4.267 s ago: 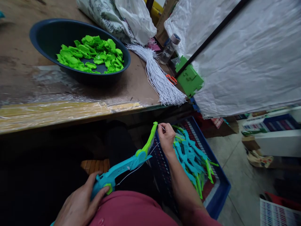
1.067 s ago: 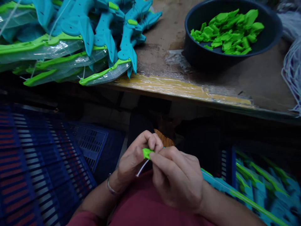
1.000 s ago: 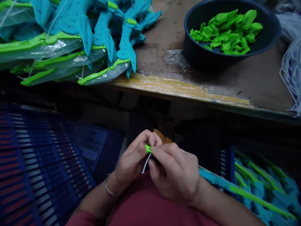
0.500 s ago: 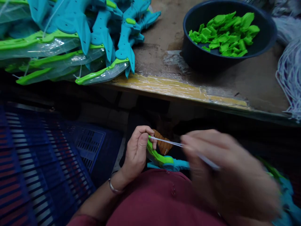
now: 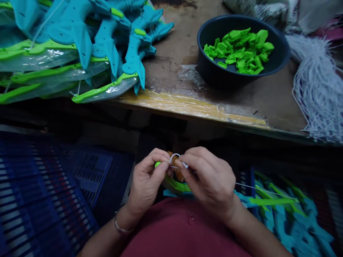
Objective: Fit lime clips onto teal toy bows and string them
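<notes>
White cord [image 5: 174, 154], straight before, now curved

No text is readable; the printed bag [image 5: 272, 10] shows only blurred dark marks.

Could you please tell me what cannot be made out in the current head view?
Head view, hidden: the middle of the toy bow, behind the right hand.
Head view, hidden: whether the white cord is knotted, covered by the left hand.
Head view, cut off: the far ends of the piled toy bows, by the left edge.
Head view, cut off: part of the white cord bundle, by the right edge.
</notes>
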The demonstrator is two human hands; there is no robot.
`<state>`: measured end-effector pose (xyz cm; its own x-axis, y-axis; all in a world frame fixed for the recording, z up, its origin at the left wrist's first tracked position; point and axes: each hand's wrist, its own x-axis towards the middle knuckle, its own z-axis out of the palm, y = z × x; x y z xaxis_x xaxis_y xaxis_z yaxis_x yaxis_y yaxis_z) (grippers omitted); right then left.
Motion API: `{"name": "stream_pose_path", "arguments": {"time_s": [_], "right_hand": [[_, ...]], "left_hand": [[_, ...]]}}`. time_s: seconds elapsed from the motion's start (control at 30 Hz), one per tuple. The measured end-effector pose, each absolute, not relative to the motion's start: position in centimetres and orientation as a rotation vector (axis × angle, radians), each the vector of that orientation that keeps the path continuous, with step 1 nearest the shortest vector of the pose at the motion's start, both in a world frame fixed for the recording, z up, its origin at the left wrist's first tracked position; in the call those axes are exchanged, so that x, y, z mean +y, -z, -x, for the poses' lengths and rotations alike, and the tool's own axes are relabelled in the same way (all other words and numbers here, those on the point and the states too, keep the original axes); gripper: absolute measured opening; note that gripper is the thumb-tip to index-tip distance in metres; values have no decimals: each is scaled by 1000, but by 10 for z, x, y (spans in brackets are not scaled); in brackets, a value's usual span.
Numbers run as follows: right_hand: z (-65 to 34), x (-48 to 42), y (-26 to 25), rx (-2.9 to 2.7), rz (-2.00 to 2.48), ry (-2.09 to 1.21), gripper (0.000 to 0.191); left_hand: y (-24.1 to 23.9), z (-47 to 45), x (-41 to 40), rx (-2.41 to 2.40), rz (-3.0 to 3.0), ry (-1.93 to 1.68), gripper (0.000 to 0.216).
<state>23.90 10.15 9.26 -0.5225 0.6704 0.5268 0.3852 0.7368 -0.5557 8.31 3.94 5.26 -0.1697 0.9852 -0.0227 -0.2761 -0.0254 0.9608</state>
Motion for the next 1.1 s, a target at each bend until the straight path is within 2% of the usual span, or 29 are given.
{"name": "stream_pose_path", "arguments": {"time_s": [0.17,0.5,0.67,0.83,1.0,1.1], "right_hand": [[-237,96,-95,-2165,759,-796,7],[-238,106,-86,-2075,927,-1018,14],[-236,101,-81,-2056,941,-1004,16],[-238,99,-80,-2094,891,-932,13],[-243,98,-83,-2079,836,-1028,15],[-242,99,-82,-2048,803,-943,17]], "left_hand": [[-54,-85,39,1236,-953,-1414,13],[-47,-80,43,1033,-902,-1381,13],[-45,-81,42,1050,-885,-1385,3],[-46,-87,44,1089,-766,-1393,10],[-48,-90,47,1106,-709,-1382,24],[-51,-86,49,1069,-754,-1334,22]]}}
